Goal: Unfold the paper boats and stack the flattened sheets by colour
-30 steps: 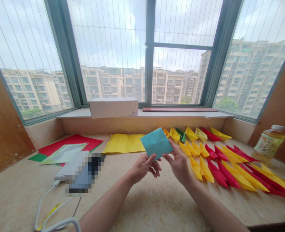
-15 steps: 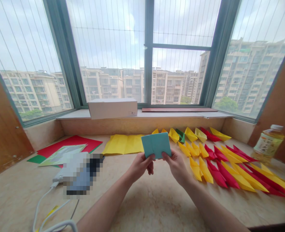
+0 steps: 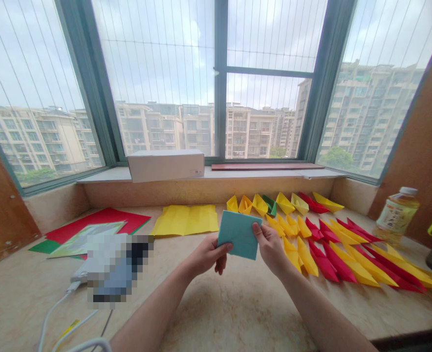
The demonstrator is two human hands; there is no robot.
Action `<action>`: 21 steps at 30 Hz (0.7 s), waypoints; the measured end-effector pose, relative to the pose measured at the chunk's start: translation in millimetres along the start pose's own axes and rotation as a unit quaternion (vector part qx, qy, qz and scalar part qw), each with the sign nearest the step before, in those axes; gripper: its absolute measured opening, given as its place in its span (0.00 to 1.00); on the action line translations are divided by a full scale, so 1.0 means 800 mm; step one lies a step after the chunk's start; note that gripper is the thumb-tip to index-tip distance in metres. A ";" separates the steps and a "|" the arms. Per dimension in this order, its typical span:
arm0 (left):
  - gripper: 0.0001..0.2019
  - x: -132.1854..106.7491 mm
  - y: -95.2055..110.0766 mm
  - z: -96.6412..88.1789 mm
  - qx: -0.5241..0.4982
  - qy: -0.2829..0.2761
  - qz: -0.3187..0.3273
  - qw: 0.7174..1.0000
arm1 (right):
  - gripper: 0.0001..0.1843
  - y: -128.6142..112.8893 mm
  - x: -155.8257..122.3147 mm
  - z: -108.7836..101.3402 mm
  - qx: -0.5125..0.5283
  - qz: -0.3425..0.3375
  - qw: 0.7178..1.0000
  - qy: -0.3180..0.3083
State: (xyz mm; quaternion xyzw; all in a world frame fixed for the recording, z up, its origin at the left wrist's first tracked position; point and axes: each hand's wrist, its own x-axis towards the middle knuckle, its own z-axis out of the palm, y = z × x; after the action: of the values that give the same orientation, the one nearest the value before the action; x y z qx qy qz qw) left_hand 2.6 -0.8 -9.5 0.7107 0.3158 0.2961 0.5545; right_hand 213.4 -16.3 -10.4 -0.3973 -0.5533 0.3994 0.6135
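Observation:
A light-blue folded paper, nearly square and slightly tilted, is held up above the counter between both hands. My left hand pinches its lower left corner, thumb on the near face and fingers behind. At the upper right edge, my right hand grips it with the thumb in front; its other fingers are mostly hidden behind the paper. Just beyond the paper stand yellow folded paper boats and a green boat. A creased yellow sheet lies behind my left hand.
Rows of red and yellow folded paper pieces cover the right side. A drink bottle stands beyond them. On the left lie red sheets, a blurred-out device and white cables. A white box sits on the sill.
The blue paper has turned clockwise and come slightly lower. My right hand has shifted from its lower right corner up to the upper right edge. The view has swung slightly right.

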 end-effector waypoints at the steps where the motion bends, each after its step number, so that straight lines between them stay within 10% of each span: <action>1: 0.27 0.000 -0.001 -0.002 -0.002 -0.005 -0.001 1.000 | 0.28 0.000 0.000 -0.001 0.008 0.000 1.000 -0.006; 21: 0.28 -0.006 0.003 -0.013 0.063 -0.041 -0.028 0.997 | 0.30 0.004 -0.003 0.006 -0.080 -0.014 0.997 0.011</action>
State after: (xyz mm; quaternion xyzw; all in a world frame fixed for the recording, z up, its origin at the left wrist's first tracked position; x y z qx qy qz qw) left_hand -7.9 1.1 -5.4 0.7465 0.3308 0.2308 0.5293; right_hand 208.0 -17.1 -14.0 -0.4416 -0.5820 0.3408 0.5916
